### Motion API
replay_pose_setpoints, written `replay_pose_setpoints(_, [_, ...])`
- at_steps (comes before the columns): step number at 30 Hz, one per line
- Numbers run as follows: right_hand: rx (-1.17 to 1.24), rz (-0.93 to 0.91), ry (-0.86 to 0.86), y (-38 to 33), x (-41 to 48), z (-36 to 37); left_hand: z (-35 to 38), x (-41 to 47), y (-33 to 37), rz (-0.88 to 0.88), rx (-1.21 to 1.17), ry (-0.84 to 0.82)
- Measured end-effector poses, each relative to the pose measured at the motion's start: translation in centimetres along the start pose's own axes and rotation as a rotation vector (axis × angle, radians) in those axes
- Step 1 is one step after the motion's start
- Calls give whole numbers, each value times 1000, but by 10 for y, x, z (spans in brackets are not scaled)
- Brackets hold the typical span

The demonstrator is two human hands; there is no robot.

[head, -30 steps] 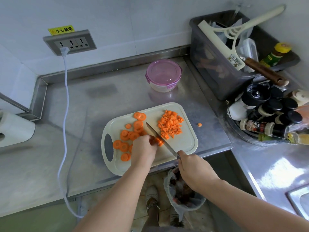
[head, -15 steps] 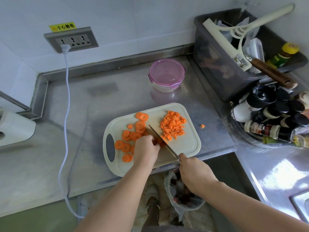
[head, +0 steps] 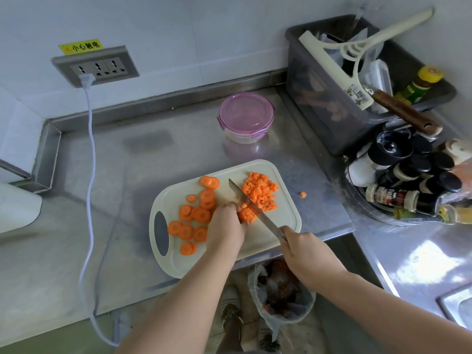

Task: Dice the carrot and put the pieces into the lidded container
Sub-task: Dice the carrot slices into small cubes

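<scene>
Two hands are working over the cream plastic cutting board (head: 286, 217): the left hand (head: 226, 227), fingers curled together, is pinning a clump of orange carrot slices (head: 245, 214) just right of its knuckles; the right hand (head: 305, 250) is gripping the steel knife (head: 268, 223), blade lying diagonally against that clump. Diced cubes (head: 260, 191) are lying beyond the blade, uncut rounds (head: 201, 215) leftward, the closed pink-lidded round container (head: 245, 116) behind.

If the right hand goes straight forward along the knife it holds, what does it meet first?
Likely the carrot pieces held under the fingers of the left hand, beside the knife; depth is unclear.
</scene>
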State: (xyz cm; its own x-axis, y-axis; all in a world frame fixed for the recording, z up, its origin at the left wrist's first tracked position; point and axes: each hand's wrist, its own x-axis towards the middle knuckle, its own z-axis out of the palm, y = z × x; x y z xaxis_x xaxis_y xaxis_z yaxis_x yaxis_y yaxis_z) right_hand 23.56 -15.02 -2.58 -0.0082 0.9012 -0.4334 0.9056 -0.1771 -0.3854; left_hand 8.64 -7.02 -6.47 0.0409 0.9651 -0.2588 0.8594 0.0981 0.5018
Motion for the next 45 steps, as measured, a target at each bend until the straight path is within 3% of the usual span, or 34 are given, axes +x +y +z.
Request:
replay_pose_setpoints(9, [-78,-26,109,19,8,-18,-7,14,-6,-65,-334,-33])
replay_pose_setpoints(16, [-272,-133,310,19,2,-25,-45,13,-33,-130,-677,112])
replay_pose_setpoints(21, [-199,-55,251,10,9,-30,-68,15,-58,-139,-570,173])
replay_pose_setpoints(25, [187,55,165,2,24,-33,-79,22,-76,-77,-356,186])
replay_pose_setpoints(28, [359,116,179,-6,35,-37,-79,32,-83,14,-154,86])
replay_pose_setpoints(33, [428,149,165,-18,41,-42,-73,43,-69,167,112,-3])
replay_pose_setpoints(38, [444,149,160,-26,42,-42,-65,59,-51,47,159,-61])
replay_pose_setpoints(45, [447,166,145,-31,41,-40,-64,57,-43,67,295,-102])
